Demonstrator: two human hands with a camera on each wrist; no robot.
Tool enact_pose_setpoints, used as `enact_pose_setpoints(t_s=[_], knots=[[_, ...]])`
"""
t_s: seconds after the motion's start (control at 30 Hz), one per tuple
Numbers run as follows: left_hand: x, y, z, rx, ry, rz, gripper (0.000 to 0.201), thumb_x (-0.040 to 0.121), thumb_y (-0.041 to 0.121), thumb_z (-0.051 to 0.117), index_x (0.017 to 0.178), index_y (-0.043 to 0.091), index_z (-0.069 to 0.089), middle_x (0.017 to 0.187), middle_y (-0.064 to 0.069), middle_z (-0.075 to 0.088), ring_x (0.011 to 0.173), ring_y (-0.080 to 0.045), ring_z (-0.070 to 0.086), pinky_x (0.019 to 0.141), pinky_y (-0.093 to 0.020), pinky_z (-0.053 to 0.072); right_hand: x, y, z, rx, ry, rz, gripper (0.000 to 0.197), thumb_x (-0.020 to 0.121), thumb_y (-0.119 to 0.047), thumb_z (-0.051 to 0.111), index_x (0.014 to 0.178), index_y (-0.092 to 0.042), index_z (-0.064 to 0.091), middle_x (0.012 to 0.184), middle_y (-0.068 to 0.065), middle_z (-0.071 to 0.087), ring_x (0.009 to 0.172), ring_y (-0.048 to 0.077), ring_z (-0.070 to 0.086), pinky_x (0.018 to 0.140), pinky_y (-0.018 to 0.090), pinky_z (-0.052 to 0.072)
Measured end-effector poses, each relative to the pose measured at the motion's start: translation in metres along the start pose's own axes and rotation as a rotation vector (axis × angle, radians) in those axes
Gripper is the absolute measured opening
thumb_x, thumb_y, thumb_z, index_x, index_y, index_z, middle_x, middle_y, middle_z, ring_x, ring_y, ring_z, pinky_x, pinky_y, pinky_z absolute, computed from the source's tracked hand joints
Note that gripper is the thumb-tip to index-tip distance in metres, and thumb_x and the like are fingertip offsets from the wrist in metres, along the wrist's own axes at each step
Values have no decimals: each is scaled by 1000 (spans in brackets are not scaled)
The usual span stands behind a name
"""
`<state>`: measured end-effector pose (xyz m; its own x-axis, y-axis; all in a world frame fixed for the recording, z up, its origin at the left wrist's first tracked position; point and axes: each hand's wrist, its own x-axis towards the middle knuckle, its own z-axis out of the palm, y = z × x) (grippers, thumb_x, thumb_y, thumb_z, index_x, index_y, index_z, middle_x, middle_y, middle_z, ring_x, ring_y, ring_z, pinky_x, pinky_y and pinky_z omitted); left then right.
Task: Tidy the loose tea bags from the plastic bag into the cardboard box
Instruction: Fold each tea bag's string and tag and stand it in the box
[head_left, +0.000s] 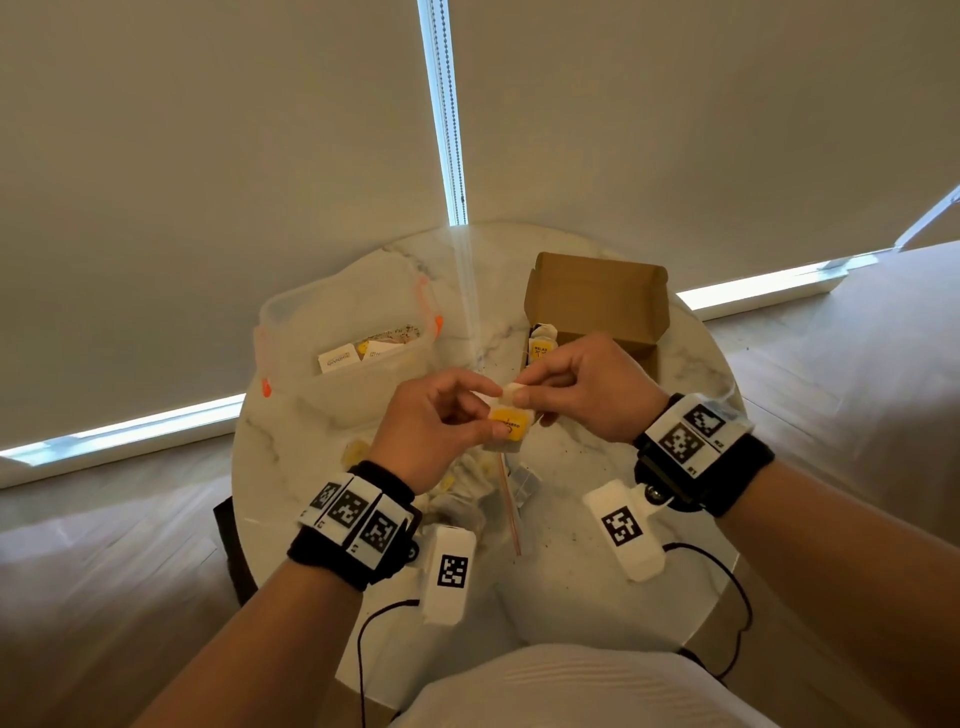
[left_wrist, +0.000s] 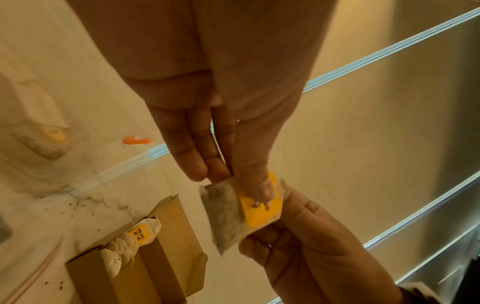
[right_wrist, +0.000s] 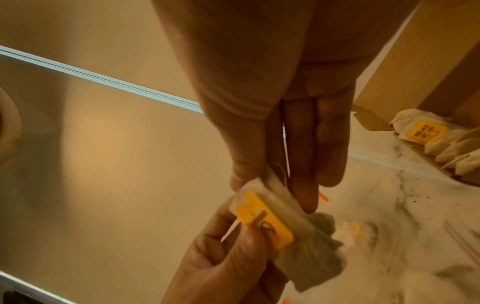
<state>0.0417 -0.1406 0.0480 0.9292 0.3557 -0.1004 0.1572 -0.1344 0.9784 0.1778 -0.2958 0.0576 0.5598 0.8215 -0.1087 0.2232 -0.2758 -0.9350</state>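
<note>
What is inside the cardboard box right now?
Tea bags stand packed at the near end of the cardboard box, one showing a yellow tag. The right hand hides the rest.

place: home | cues: marble side table, roller blinds, wood floor

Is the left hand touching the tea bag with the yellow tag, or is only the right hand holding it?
Touching. The left wrist view shows the left hand with its thumb pressed on the yellow tag of the tea bag; the right hand pinches its other end.
</note>
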Motion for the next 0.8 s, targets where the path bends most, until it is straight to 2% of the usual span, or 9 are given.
enact_pose_setpoints(t_s=[0.1, 0.2, 0.3, 0.43, 0.5, 0.63, 0.7, 0.8], knots=[[-1, -1, 0, 3, 31, -6, 36, 70, -1, 83, 99, 16, 71, 70, -1, 69, 65, -13, 66, 69, -25, 57, -1, -6, 7, 7, -26, -20, 14, 89, -20, 68, 93, -9, 77, 78, 8, 75, 63, 16, 70, 62, 28, 60], [0, -4, -1, 20, 68, 0, 27, 72, 2, 83, 88, 20, 72, 73, -5, 70, 66, -16, 66, 69, -30, 57, -3, -6, 8, 71, -41, -24, 22, 93, -23, 61, 95, -5, 75, 81, 12, 75, 69, 23, 72, 67, 35, 62], [0, -7, -1, 47, 111, 10, 18, 73, 8, 84, 79, 20, 72, 76, -7, 72, 70, -18, 67, 70, -36, 58, -5, -1, 6, 93, -54, -24, 18, 87, -17, 72, 102, -7, 73, 84, 8, 76, 75, 20, 73, 72, 34, 61], [3, -10, 0, 63, 150, -7, 14, 75, 12, 84, 80, 17, 72, 84, -7, 74, 81, -26, 71, 77, -40, 59, -3, 11, 7, 20, -22, -57, 20, 81, -15, 78, 100, -8, 75, 90, 2, 76, 83, 14, 72, 80, 30, 58], [5, -9, 2, 46, 143, -3, 15, 76, 11, 83, 80, 19, 71, 83, -5, 75, 81, -24, 72, 77, -38, 59, -2, 16, 8, 30, 27, -54, 15, 81, -16, 78, 95, -9, 77, 86, 1, 76, 80, 15, 72, 79, 32, 59], [12, -7, 7, 10, 112, 10, 18, 76, 3, 81, 81, 14, 68, 73, 2, 71, 68, -12, 67, 65, -21, 55, 2, 26, 11, 111, 68, -25, 10, 82, -7, 76, 92, -7, 75, 82, 5, 75, 73, 22, 71, 74, 39, 60], [13, -8, 7, 19, 125, 6, 20, 75, 3, 82, 81, 15, 67, 74, 1, 71, 67, -10, 66, 64, -20, 53, 1, 31, 15, 135, 59, -14, 11, 81, -5, 77, 92, -6, 74, 82, 7, 75, 71, 19, 71, 73, 36, 60], [22, -13, 8, 28, 117, -13, 21, 76, 9, 83, 88, 17, 68, 84, -1, 74, 76, -14, 69, 70, -26, 57, 8, 40, 12, 95, 68, 22, 9, 82, -7, 77, 91, -7, 76, 81, 9, 75, 70, 24, 70, 70, 36, 60]])
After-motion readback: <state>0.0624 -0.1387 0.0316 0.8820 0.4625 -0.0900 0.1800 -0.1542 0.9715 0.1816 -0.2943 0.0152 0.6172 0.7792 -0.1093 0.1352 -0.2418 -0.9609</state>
